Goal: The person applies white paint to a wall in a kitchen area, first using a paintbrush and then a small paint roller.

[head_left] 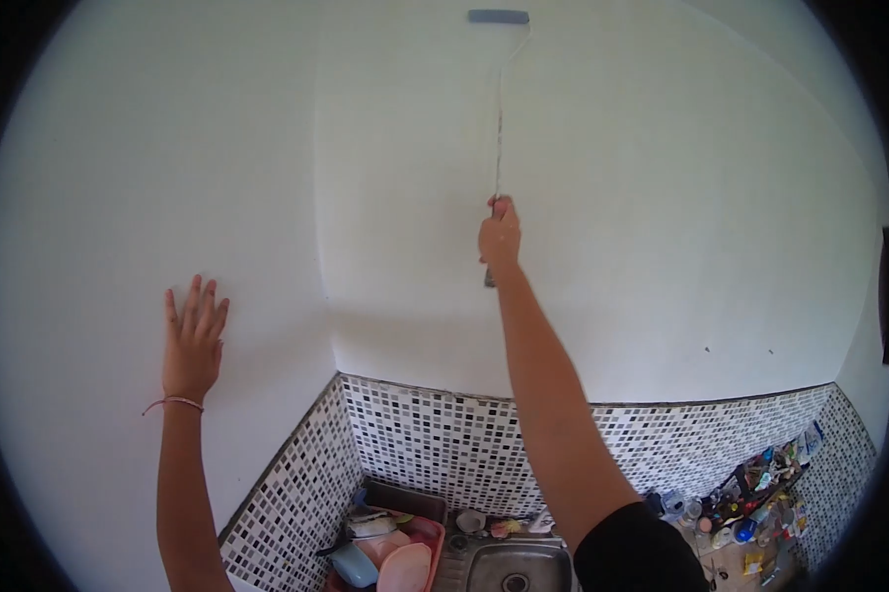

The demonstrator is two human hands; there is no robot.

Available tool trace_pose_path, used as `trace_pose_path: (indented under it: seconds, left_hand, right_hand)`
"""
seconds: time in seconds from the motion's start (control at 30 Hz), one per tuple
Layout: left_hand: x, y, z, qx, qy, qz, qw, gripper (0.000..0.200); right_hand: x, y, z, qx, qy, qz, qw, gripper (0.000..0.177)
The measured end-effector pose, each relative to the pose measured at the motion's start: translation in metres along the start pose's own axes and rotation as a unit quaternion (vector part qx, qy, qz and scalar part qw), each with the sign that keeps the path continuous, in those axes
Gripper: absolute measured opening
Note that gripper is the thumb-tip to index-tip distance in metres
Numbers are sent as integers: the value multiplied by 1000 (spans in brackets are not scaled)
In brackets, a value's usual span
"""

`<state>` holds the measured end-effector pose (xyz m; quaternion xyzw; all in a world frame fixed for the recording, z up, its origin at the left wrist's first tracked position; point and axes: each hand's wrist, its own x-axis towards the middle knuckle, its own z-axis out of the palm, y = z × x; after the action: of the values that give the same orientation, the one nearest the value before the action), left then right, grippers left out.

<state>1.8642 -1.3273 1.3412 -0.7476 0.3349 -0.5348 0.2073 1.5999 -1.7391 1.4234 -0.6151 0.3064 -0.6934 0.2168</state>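
My right hand (502, 235) is wrapped round the handle of a paint roller (499, 17), with the arm stretched up in front of me. The long thin frame of the roller rises from my fist to a grey-blue sleeve near the top of the view, which lies against the white back wall (415, 197). On the left, my left hand (195, 331) is spread with its fingers apart against the white side wall (89, 247). It holds nothing, and a thin bracelet circles the wrist.
Below the white walls runs a band of black, grey and white mosaic tile (444, 424). A steel sink (479, 567) lies underneath, beside a red basin (435, 528) of plastic dishes. Several bottles and jars (745, 513) crowd the counter at lower right.
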Motion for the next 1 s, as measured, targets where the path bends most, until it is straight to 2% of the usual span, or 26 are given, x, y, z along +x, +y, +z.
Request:
trace_pose_path:
  seconds: [0.03, 0.1, 0.17, 0.27, 0.33, 0.37, 0.47, 0.53, 0.57, 0.67, 0.77, 0.83, 1.0]
  left_hand:
    - [0, 0, 0, -6, -4, -1, 1000, 59]
    - [-1, 1, 0, -3, 3, -1, 1000, 59]
    - [-2, 0, -2, -3, 8, -5, 1000, 58]
    - [-2, -1, -2, 2, 8, -5, 1000, 57]
    - [-3, 1, -2, 3, 4, -4, 1000, 57]
    - [-2, 0, -2, 5, 3, -3, 1000, 57]
    - [-2, 1, -2, 13, 6, 0, 1000, 57]
    - [-2, 2, -3, 14, 2, 0, 1000, 57]
    - [-2, 2, -3, 14, 1, -2, 1000, 57]
    - [-2, 1, -1, -10, 7, -1, 1000, 57]
    - [-2, 1, -1, 1, 10, 0, 1000, 58]
    - [-1, 2, 1, 3, 11, -1, 1000, 58]
    - [-2, 3, -1, 1, 9, 0, 1000, 59]
  right_hand:
    - [-17, 9, -2, -4, -21, 35, 999, 21]
    - [-62, 53, -1, 14, -32, 42, 999, 21]
    - [-124, 98, -5, -9, -1, -40, 999, 21]
    - [-217, 129, -14, -4, -11, 11, 1000, 21]
    - [-259, 122, -21, -1, -45, 105, 993, 22]
    - [-262, 121, -16, 5, -36, 89, 995, 21]
    - [-255, 113, -6, 10, -7, 37, 999, 20]
    - [-206, 94, 6, 0, 10, -8, 1000, 20]
    - [-174, 81, 10, 9, -15, 40, 999, 19]
    - [-96, -25, -15, 38, -70, 137, 987, 20]
    - [-36, -58, -21, 23, -69, 92, 993, 22]
    - [-21, -69, -27, 13, -69, 88, 994, 25]
    - [-46, -51, -31, 0, -66, 91, 994, 25]
